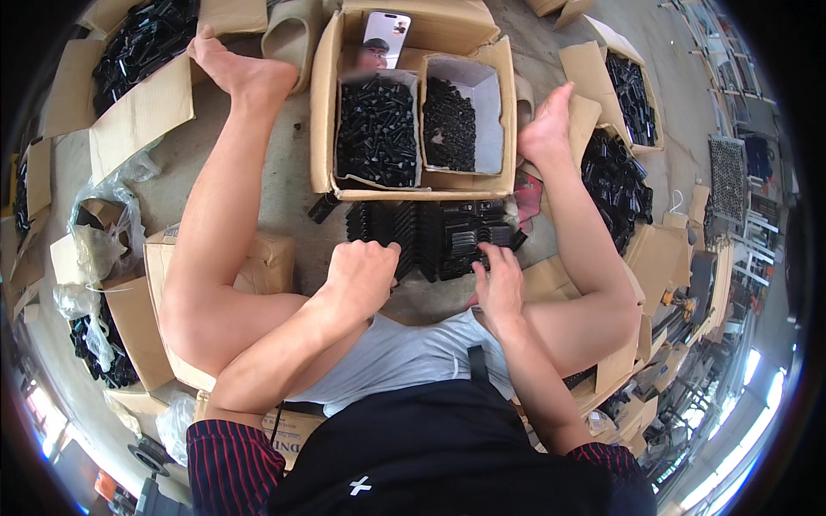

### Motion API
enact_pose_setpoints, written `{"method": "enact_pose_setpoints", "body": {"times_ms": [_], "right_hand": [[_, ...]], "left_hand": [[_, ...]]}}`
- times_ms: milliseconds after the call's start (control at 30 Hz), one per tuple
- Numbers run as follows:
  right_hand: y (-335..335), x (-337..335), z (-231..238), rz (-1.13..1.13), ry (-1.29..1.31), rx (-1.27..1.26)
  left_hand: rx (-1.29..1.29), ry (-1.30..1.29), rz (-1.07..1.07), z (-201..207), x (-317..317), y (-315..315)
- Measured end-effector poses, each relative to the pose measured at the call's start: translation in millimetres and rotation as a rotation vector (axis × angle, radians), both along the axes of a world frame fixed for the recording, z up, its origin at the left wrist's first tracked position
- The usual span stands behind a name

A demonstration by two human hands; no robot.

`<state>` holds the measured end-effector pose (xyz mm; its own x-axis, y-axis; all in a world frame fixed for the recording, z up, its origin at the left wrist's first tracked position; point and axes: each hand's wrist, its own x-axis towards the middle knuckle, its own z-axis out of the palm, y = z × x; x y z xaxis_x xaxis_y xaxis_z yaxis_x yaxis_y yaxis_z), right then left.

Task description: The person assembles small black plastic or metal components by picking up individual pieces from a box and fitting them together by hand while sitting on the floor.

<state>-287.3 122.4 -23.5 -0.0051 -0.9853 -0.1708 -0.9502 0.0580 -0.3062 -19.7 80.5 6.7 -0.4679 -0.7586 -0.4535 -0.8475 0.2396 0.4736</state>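
It was a workshop: open brown cardboard boxes (142, 129) of glossy black parts (613, 185) crowded a grey concrete floor (280, 191).

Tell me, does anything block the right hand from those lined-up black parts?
Nothing visible does. The right hand reaches over the near side of the black parts, though contact is hard to tell. The open carton stands just beyond the rows, not in between.

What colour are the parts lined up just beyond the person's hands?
The lined-up parts are black; the head view shows them best.
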Motion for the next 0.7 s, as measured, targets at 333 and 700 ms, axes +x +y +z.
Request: {"method": "enact_pose_setpoints", "body": {"times_ms": [333,700], "right_hand": [[5.0,-15.9,-32.0,-0.074,0.053,-0.104],[6.6,-19.6,-44.3,-0.038,0.189,-0.107]], "left_hand": [[0.125,0.026,0.056,-14.1,-0.4,-15.7],[0.135,0.112,0.003,-19.9,-8.0,-16.0]]}}
